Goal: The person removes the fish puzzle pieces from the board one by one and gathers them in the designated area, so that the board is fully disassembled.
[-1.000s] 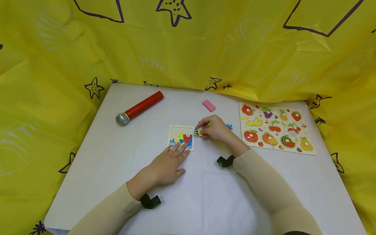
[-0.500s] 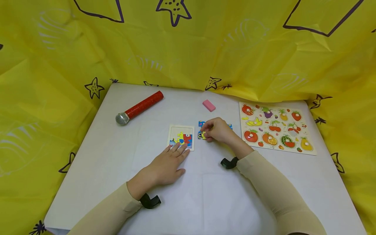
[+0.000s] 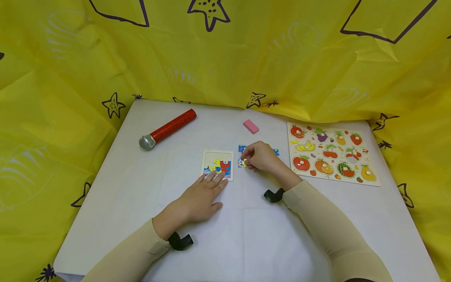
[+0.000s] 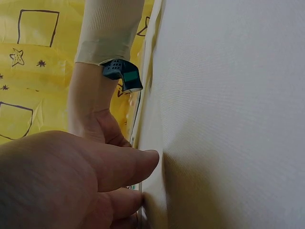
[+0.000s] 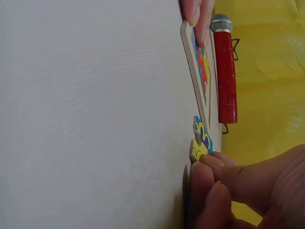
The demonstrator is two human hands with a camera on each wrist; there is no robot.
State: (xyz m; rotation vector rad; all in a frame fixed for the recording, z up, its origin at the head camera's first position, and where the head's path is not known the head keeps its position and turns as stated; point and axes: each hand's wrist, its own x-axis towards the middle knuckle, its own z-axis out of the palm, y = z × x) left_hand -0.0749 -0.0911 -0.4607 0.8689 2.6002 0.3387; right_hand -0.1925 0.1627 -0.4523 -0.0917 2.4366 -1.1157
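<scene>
My left hand (image 3: pixel 201 199) lies flat with its fingers spread, fingertips resting on the lower edge of a small square puzzle board (image 3: pixel 206 155). Part of a yellow, red and blue picture fills the board's lower half; bare wood shows above. Just right of the board, my right hand (image 3: pixel 262 157) pinches a yellow and blue puzzle piece (image 5: pixel 201 143) between thumb and fingers. In the right wrist view the piece is tilted, close to the board's edge. More blue puzzle pieces (image 3: pixel 242 148) lie behind the right hand, partly hidden by it.
A fruit peg puzzle (image 3: pixel 331 152) lies at the right of the white table (image 3: pixel 141 219). The pink eraser-like block (image 3: pixel 251 126) is near the back. At the back left lies a red microphone (image 3: pixel 169 129). Yellow cloth (image 3: pixel 225 66) hangs behind and beside the table.
My right hand has drawn the puzzle piece slightly right, away from the board's edge, then turned it a little in its fingers. My left hand has stayed in place on the board.
</scene>
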